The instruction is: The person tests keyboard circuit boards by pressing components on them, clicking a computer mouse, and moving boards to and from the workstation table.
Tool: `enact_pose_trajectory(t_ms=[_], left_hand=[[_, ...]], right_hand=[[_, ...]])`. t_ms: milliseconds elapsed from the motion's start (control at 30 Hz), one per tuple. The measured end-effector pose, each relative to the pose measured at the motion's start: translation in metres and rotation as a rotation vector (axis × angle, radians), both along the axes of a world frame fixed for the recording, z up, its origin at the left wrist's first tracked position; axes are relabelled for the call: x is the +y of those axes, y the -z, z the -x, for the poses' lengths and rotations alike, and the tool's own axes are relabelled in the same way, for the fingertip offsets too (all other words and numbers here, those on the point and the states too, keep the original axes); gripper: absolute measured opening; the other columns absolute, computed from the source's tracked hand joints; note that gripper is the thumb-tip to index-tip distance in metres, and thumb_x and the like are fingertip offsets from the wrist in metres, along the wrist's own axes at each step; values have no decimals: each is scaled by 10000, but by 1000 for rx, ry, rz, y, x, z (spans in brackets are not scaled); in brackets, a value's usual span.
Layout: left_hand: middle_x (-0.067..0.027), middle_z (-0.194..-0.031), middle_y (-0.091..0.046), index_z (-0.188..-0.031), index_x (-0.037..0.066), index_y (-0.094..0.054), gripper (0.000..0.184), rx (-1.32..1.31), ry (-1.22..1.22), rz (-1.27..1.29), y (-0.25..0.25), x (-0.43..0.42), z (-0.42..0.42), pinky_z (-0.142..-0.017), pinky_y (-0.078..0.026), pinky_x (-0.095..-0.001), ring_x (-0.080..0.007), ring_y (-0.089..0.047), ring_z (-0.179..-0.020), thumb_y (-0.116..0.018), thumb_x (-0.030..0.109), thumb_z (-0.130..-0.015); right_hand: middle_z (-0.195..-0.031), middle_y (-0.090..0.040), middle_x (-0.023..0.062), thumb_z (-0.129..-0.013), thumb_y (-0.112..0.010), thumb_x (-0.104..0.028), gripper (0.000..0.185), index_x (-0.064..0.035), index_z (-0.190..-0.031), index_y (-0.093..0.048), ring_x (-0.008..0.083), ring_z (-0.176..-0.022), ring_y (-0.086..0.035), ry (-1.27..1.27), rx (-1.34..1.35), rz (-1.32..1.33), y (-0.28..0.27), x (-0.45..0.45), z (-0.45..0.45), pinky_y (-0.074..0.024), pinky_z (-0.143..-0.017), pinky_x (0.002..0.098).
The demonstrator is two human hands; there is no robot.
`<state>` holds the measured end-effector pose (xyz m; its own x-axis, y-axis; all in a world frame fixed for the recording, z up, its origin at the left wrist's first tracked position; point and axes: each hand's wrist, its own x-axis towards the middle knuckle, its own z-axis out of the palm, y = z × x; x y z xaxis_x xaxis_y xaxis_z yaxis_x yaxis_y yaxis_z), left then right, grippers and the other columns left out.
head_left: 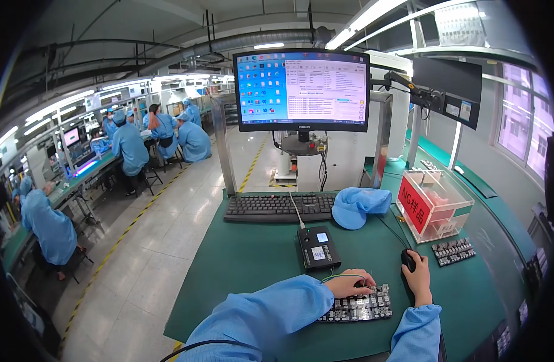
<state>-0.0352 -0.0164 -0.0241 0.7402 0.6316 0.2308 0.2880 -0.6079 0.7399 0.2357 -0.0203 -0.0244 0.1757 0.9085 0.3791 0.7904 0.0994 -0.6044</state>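
Note:
My left hand (349, 283) lies over the upper edge of a panel of small metallic parts (362, 306), its fingers bent around something dark that I cannot make out. Thin wires run from beside that hand to a black box (318, 248) with a small lit screen. On the right, my right hand (417, 279) rests on a black computer mouse (408, 260), fingers curled over it. Both sleeves are blue. Behind the box is a black keyboard (277, 207), with a blue cap (360, 207) against its right end.
A monitor (302, 90) stands behind the keyboard. To the right are a clear box with a red label (413, 205) and a second panel of parts (454, 251) on the green table (241, 253). Several people in blue work at benches on the left.

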Motion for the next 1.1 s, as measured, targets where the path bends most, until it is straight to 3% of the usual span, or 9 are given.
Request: enact_pose_trajectory(t_ms=[1100], left_hand=[[-87, -1000, -602, -1088, 98, -672, 305, -19, 30, -13, -2, 1, 0, -841, -449, -339, -221, -561, -947, -663, 320, -879]], right_hand=[[-1188, -499, 166, -767, -716, -171, 498, -218, -1244, -579, 394, -1000, -597, 4, -14, -22, -1, -2, 2, -509, -868, 428]])
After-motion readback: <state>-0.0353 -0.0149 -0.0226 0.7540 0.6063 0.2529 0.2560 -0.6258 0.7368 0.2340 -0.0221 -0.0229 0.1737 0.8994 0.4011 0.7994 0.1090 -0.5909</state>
